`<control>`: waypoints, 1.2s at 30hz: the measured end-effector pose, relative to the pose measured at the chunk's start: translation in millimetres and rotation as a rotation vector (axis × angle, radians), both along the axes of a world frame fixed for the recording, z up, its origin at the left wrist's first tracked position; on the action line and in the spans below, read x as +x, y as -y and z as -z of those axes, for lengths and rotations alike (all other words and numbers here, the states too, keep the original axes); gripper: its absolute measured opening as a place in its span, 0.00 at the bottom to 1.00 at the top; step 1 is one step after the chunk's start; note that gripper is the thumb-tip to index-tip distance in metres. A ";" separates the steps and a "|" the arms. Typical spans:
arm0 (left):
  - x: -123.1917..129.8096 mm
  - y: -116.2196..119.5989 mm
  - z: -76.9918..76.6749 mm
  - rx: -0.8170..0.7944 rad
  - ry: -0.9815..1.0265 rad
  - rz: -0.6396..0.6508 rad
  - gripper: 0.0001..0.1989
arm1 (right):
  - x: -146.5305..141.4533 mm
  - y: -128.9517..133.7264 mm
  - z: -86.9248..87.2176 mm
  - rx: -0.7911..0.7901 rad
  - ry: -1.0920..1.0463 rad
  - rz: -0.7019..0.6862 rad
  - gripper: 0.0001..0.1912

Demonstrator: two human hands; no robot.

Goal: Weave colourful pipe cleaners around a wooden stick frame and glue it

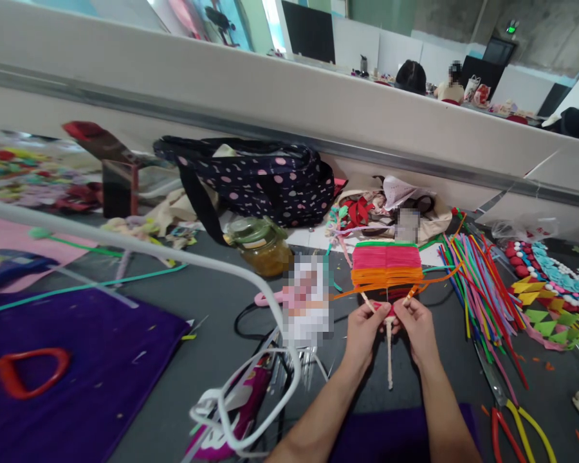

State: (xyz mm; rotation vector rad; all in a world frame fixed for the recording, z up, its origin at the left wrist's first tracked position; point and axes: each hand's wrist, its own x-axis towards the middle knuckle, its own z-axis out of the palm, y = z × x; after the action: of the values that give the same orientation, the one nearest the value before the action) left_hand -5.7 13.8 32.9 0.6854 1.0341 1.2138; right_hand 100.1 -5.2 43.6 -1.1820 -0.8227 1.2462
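- Watching remotely, I find the grey tabletop (164, 399) crowded; a sweeping forearm could drag things along.
- The white cable (217, 260) loops left of the work; a wide elbow could catch it.
- The strip bundle (487, 289) lies right of the pink-and-orange banded piece (386, 260), which sits just beyond the hands; a trailing orange strip (444, 278) could snag there and loosen the bands.
- My left hand (365, 326) and right hand (417, 321) have thumbs pressed to fingers, apparently pinching pale sticks (368, 301); uneven pressure could skew them.
- The red bit (391, 310) between the fingertips is mostly hidden; it could slip if either pinch slackens.
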 end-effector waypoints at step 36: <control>-10.0 -0.8 -18.8 -0.152 0.129 0.207 0.13 | -6.1 4.4 1.1 0.127 0.180 0.179 0.06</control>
State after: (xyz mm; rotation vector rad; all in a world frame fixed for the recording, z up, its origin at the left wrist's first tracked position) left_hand -15.7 14.6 51.7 0.5730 0.9140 0.9767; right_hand 94.0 -9.7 42.5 -1.2476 -0.8943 0.9381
